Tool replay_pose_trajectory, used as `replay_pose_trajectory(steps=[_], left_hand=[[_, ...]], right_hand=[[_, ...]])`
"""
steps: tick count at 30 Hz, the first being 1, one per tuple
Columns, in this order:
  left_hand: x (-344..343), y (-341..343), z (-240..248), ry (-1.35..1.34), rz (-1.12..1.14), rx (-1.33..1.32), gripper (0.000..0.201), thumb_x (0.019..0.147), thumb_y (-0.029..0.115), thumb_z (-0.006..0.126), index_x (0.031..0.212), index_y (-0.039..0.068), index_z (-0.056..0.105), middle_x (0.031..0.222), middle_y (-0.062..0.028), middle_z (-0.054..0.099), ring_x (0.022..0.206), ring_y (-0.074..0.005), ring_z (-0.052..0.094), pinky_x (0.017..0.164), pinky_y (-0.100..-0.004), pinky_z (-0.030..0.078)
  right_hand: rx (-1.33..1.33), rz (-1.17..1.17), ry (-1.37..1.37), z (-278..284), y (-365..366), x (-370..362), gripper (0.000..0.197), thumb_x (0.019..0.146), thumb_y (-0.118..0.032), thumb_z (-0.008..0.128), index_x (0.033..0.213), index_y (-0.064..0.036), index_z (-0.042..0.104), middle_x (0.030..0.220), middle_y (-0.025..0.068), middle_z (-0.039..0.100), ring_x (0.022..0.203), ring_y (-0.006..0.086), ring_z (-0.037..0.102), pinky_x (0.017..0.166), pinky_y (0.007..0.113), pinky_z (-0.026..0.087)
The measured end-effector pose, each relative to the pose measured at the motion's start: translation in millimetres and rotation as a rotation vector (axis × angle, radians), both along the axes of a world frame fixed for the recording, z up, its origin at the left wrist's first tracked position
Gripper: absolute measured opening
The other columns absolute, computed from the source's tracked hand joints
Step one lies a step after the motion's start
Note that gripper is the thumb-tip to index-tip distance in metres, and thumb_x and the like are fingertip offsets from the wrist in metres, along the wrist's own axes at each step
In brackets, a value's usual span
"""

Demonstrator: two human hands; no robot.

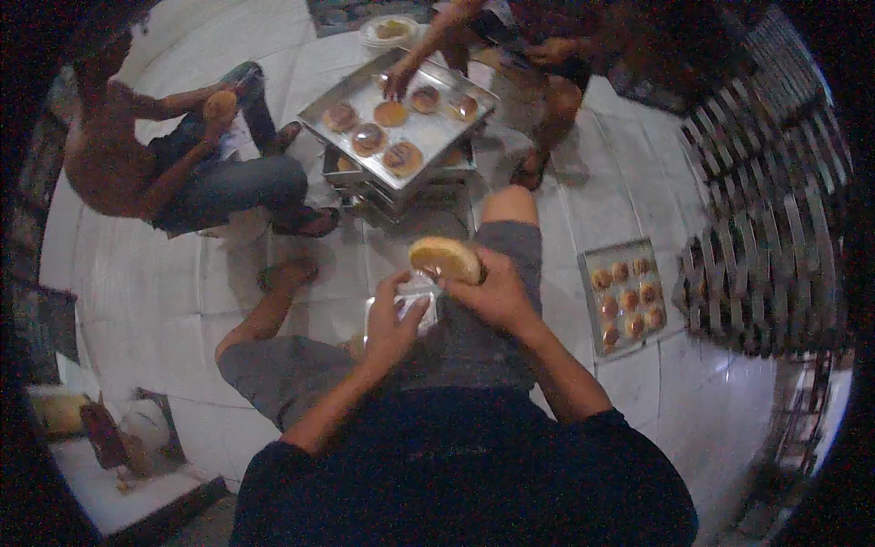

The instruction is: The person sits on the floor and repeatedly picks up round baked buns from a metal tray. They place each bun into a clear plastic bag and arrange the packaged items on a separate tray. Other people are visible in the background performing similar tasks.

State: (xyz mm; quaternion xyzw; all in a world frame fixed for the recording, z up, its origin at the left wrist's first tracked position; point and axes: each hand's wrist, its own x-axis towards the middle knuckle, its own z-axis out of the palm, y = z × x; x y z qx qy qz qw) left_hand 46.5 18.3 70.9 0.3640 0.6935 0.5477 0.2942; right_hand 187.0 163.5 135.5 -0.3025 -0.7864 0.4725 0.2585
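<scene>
My right hand [497, 292] grips a round golden-brown bun [447, 259] by its right side, tilted up above my lap. Just below and left of the bun, my left hand [398, 321] has its fingers bent and closed around the edge of a thin clear plastic bag [425, 276]. Shiny film shows between this hand and the bun's lower edge. Beneath my left fingers, a white and clear packet [374, 314] lies on my lap, partly hidden by the hand.
Ahead, a metal tray [360, 159] of buns rests on stacked trays; a co-worker's hand [396, 80] reaches into it. At left, another person [137, 146] holds a bun. A smaller bun tray [602, 345] lies on the tiled floor at right, beside stacked slatted metal racks [756, 264].
</scene>
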Motion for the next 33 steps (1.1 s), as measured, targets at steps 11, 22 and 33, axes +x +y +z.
replay_pose_trajectory(steps=[11,22,33], left_hand=[[-57,-136,-61,-0.158,0.388,-0.197,0.017,0.086,0.014,0.067,0.097,0.001,0.071,0.091,-0.0122,0.072,0.083,-0.0202,0.067,0.079,-0.034,0.052],[-54,-78,-80,-0.063,0.255,-0.285,0.021,0.082,0.017,0.069,0.097,0.003,0.072,0.088,-0.0123,0.072,0.081,-0.0192,0.068,0.073,-0.0344,0.053],[-37,-230,-32,0.723,0.689,-0.589,0.055,0.085,0.036,0.068,0.131,0.009,0.058,0.152,-0.0207,0.034,0.127,-0.0466,0.041,0.108,-0.0537,0.033]], right_hand=[[0.649,0.03,0.001,-33,163,-153,0.041,0.079,-0.032,0.073,0.113,-0.0081,0.069,0.094,0.0163,0.072,0.083,0.0339,0.07,0.077,0.043,0.055],[-0.028,0.366,-0.348,-143,108,-136,0.049,0.079,-0.028,0.079,0.114,0.0039,0.068,0.107,0.0144,0.072,0.098,0.023,0.068,0.087,0.036,0.052],[-0.295,0.739,-0.605,-88,126,-84,0.045,0.083,-0.03,0.076,0.11,0.0047,0.067,0.103,0.0142,0.072,0.094,0.0217,0.066,0.082,0.038,0.051]])
